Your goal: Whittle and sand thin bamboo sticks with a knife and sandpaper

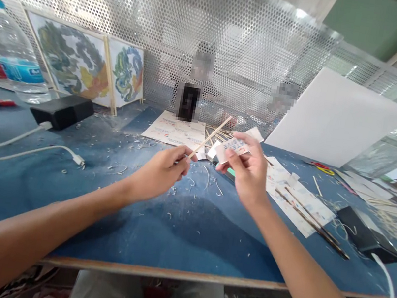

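The left hand [165, 170] has its fingers closed on a slim, pale wooden stick [210, 137], straight and bare, slanting up and away over the blue desk [185, 236]; the right hand [249, 171] pinches a small piece of printed paper [234, 148] between its fingers, white with blue and orange lettering, just beside the stick; behind them lie a loose heap of similar thin sticks [219, 134] and a printed sheet [177, 130]; curled shavings [193, 183] are scattered across the desk, and two dark-tipped brushes [312, 221] rest on paper off to the right
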`<state>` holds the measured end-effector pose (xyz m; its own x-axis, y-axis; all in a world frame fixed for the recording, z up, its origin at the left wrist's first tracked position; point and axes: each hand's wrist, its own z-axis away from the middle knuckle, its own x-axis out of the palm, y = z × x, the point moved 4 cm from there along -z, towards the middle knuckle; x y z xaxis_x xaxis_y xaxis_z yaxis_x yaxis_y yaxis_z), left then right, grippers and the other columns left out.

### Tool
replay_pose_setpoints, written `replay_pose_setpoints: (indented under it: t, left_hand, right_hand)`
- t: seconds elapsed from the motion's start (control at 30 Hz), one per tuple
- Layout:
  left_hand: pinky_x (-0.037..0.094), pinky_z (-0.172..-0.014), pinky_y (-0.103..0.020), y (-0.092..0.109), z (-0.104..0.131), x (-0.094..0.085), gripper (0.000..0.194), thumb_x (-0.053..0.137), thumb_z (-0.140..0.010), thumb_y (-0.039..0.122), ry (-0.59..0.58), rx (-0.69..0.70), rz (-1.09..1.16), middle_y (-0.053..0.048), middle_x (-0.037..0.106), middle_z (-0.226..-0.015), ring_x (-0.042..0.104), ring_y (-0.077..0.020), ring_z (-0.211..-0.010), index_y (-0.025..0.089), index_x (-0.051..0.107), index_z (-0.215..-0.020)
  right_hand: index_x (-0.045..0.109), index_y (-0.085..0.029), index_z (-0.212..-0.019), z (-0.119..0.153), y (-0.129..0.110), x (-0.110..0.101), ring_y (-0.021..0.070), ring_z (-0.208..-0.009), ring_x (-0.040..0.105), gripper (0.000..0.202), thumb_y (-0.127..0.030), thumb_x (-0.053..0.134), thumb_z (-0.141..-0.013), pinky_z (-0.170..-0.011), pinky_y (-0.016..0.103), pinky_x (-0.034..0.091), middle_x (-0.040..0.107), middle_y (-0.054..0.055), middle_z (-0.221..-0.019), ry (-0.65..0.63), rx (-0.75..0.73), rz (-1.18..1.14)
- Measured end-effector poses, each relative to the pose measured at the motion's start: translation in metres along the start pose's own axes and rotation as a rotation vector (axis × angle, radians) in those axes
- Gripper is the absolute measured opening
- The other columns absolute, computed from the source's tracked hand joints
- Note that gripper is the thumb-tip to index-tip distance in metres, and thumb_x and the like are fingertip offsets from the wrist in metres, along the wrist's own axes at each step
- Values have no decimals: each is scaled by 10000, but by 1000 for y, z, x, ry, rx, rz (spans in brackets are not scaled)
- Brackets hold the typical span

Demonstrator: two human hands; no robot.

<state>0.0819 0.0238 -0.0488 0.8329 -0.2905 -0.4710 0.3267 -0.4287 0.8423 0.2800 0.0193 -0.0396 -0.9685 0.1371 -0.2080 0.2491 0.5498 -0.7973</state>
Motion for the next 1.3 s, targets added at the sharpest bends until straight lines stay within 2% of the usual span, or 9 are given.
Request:
replay_pose_setpoints:
  t: [0.23,0.43,0.53,0.6,0.7,0.77,0.87,1.1,1.3]
  left_hand:
    - [293,-410,-192,10,9,31,164,352,-1025,390,-169,-75,311,64,477,-683,347,-77,-462,245,428,-1034]
    - [285,-447,-216,-1,1,18,216,412,-1019,404,45,-32,264,83,379,-625,325,-84,-486,230,429,-893]
    - [253,-495,-243,-2,-2,0,251,472,-1001,339,188,16,151,72,357,-631,313,-95,-540,211,437,-788]
    - [238,-529,-259,3,-1,-8,268,515,-978,292,226,61,84,69,336,-632,294,-103,-573,197,450,-736]
    - [260,-570,-268,14,2,-9,261,541,-959,269,177,111,50,61,365,-644,321,-109,-609,183,488,-718]
    - [278,-580,-266,18,4,-4,255,547,-958,283,126,112,69,56,384,-663,343,-110,-624,181,498,-728]
    - [278,-539,-248,14,6,5,207,531,-974,329,47,57,148,64,355,-673,328,-101,-592,189,508,-824]
    - [256,-425,-198,3,13,30,234,332,-1043,359,-191,-89,389,75,277,-664,241,-86,-506,207,509,-1020]
    - [283,-456,-178,5,21,39,250,373,-1050,412,-239,-96,407,60,329,-694,289,-86,-559,223,536,-1054]
  right_hand:
    - [430,-309,-1259,14,6,28,194,-664,648,392,-466,604,-946,-646,376,543,629,7,-819,30,4,-16]
    - [391,-290,-1319,27,3,37,141,-438,473,453,-468,593,-955,-432,289,365,497,-79,-577,-148,94,43]
    - [507,-283,-1288,34,-12,34,122,-382,362,309,-376,538,-995,-438,290,330,395,-104,-478,-110,-83,241]
    - [584,-274,-1214,35,-26,28,136,-494,450,235,-306,531,-988,-542,311,416,484,-56,-586,30,-302,380]
    - [592,-231,-1215,29,-35,25,224,-979,584,287,-311,581,-939,-853,409,474,617,80,-1053,65,-438,471]
    - [627,-215,-1108,21,-29,27,236,-1056,568,223,-358,590,-941,-883,408,460,623,90,-1114,-84,-366,446]
    - [621,-218,-902,14,-17,26,149,-738,571,217,-399,542,-990,-670,297,441,634,12,-809,-255,-164,249]
    - [546,-219,-780,5,-11,6,88,-520,373,270,-407,614,-961,-499,257,294,482,-57,-614,31,-80,-95]
    - [559,-201,-696,5,-6,9,86,-486,447,375,-480,625,-939,-471,249,318,527,-44,-547,-72,22,69]
